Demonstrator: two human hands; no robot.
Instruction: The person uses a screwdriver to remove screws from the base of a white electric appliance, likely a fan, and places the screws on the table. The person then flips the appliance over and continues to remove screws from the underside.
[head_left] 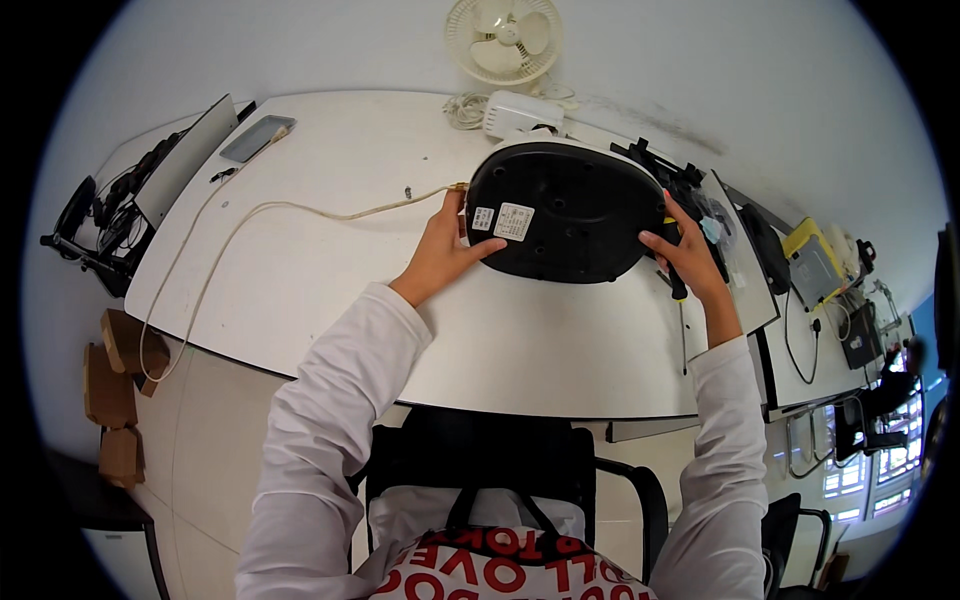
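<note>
An oval black base [560, 215] with white labels and small holes in its underside is tilted up toward me. My left hand [445, 247] grips its left edge, thumb on the black underside. My right hand [690, 250] closes on its right edge, the thumb pressing the rim. A screwdriver [679, 287] with a black and yellow handle shows at my right palm, its shaft pointing toward me; whether the hand holds it too, I cannot tell. From the base's left side runs a cream cord [340, 214]. Behind stands a cream fan head [505, 40]; its join to the base is hidden.
The base is above a white table [330, 270]. A grey tray [258, 138] lies at the far left near a partition panel [190, 160]. Black parts and plastic bags [715, 225] crowd the right. Cardboard boxes [110, 385] stand on the floor at left. A black chair [480, 440] is below me.
</note>
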